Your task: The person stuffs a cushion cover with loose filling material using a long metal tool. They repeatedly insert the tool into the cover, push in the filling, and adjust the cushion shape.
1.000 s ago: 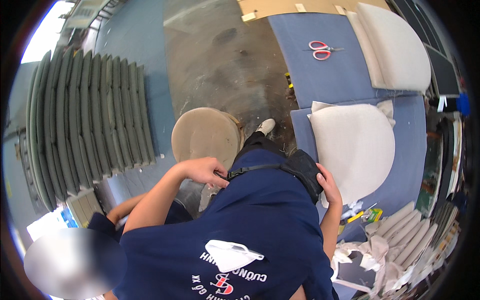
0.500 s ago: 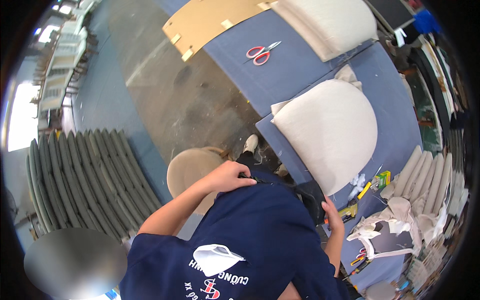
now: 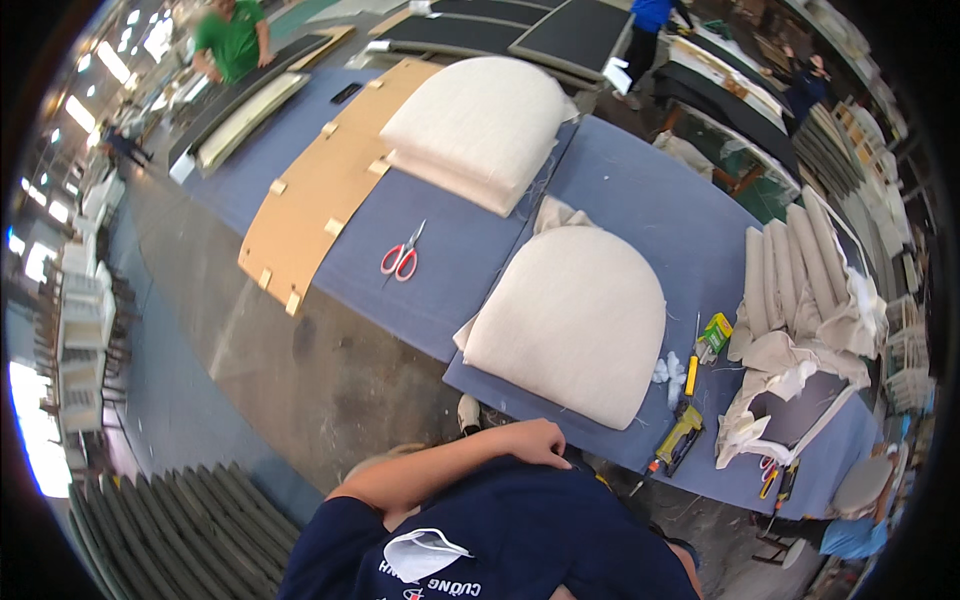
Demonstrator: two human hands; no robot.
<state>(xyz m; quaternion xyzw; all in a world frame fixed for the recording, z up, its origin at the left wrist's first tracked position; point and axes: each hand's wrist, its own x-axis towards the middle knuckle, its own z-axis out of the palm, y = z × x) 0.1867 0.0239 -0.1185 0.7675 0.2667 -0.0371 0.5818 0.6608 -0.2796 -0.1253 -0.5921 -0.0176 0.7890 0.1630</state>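
My left hand (image 3: 540, 442) is at my waist, against the front of my dark blue shirt (image 3: 500, 520). Its fingers curl down and inward, and whatever they may hold is hidden. The right hand is out of sight behind my body. Just beyond my waist, a cream upholstered seat cushion (image 3: 570, 325) lies on the blue-covered table (image 3: 640, 185), its rounded side away from me. To its right are a yellow-green staple gun (image 3: 682, 432), a yellow cutter (image 3: 691, 376) and white stuffing tufts (image 3: 667, 374). Red-handled scissors (image 3: 402, 259) lie to its left.
Stacked cream cushions (image 3: 480, 125) and a tan board with small blocks (image 3: 320, 185) lie farther off. Cushion covers (image 3: 800, 270) pile up at right, by a green-yellow box (image 3: 715, 335). Dark green cushions (image 3: 185, 535) stand lower left. A person in green (image 3: 235, 42) works far left.
My view has tilted up and swung, showing more of the table and workshop. The right hand, earlier holding dark cloth at my side, has gone out of sight. My left hand remains at my waist.
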